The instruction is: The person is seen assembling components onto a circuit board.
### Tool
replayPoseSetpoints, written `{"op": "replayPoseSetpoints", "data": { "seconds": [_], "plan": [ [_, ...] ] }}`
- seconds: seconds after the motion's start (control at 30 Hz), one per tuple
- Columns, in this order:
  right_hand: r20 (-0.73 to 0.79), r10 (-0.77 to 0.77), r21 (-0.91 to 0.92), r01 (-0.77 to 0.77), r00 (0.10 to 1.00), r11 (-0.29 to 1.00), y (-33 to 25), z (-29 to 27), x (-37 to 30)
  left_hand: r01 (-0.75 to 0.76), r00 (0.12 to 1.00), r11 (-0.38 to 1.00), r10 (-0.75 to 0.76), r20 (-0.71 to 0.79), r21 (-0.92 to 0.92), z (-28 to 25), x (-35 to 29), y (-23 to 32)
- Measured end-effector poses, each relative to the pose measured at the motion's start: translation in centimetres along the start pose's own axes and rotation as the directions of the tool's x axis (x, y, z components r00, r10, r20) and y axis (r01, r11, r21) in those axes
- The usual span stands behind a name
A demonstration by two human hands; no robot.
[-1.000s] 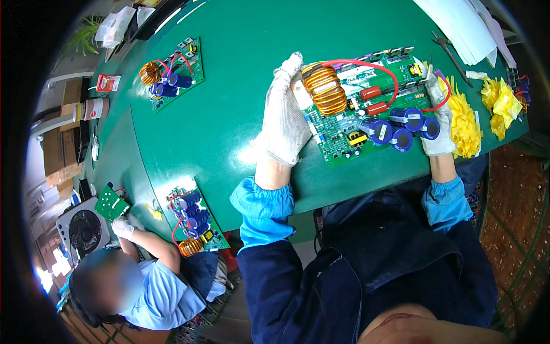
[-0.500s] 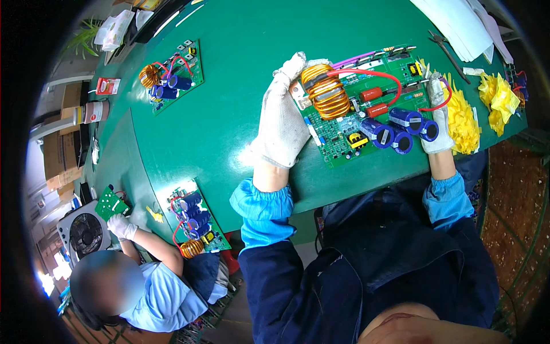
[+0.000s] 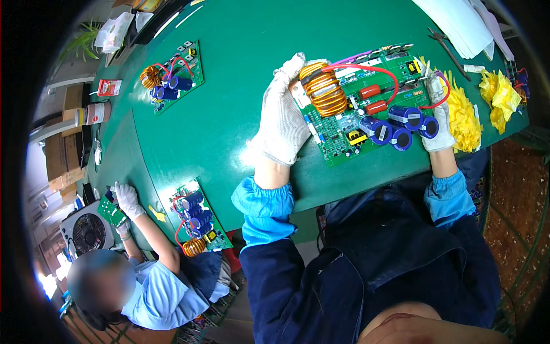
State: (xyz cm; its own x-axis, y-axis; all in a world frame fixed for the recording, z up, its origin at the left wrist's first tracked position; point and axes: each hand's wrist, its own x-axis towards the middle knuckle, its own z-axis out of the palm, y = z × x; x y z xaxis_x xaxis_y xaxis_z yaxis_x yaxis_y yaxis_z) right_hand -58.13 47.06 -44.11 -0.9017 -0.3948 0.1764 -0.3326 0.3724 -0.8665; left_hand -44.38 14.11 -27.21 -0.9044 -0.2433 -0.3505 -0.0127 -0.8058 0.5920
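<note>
Between my two white-gloved hands is a green circuit board (image 3: 338, 150), held tilted above the green table near its front edge. It carries a copper-wound coil (image 3: 323, 89), several blue capacitors (image 3: 405, 118), two dark red parts and a red wire arching over them. My left hand (image 3: 283, 117) is closed on the board's left edge beside the coil. At the opposite edge, my right hand (image 3: 439, 117) grips the board next to the capacitors, its fingers partly hidden behind the red wire.
Yellow strips (image 3: 463, 120) lie in a pile by my right hand, with pliers (image 3: 448, 51) and white paper sheets (image 3: 458, 26) beyond. Other circuit boards (image 3: 192, 71) rest on the table to the left. A co-worker (image 3: 160, 286) at the lower left handles another green board (image 3: 112, 208).
My hands and the board have barely moved. The co-worker's gloved hand has risen higher, and their board has turned, with a second hand now showing below it.
</note>
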Motion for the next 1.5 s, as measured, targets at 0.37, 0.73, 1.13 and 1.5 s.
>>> {"op": "replayPoseSetpoints", "data": {
  "seconds": [0.37, 0.73, 1.13, 1.5],
  "plan": [
    [0.016, 0.086, 0.206, -0.087, 0.996, 0.975, -1.5, 0.8, 0.4, -0.039, 0.999, 0.998, 0.041, -0.033, 0.055, 0.3, 0.0, -0.1],
    [0.038, 0.165, 0.401, -0.166, 0.986, 0.901, -3.3, 1.3, 0.5, -0.018, 1.000, 0.998, 0.018, 0.002, 0.059, -1.5, 1.0, -0.5],
    [0.100, 0.229, 0.590, -0.243, 0.968, 0.770, -5.1, 1.1, -0.3, -0.017, 0.999, 0.997, 0.020, -0.042, 0.072, -1.1, 0.5, -0.2],
    [0.149, 0.271, 0.734, -0.290, 0.951, 0.614, -7.0, 1.8, 0.3, -0.062, 0.994, 0.994, 0.071, -0.089, 0.092, -1.3, 0.8, -0.6]
  ]
}}
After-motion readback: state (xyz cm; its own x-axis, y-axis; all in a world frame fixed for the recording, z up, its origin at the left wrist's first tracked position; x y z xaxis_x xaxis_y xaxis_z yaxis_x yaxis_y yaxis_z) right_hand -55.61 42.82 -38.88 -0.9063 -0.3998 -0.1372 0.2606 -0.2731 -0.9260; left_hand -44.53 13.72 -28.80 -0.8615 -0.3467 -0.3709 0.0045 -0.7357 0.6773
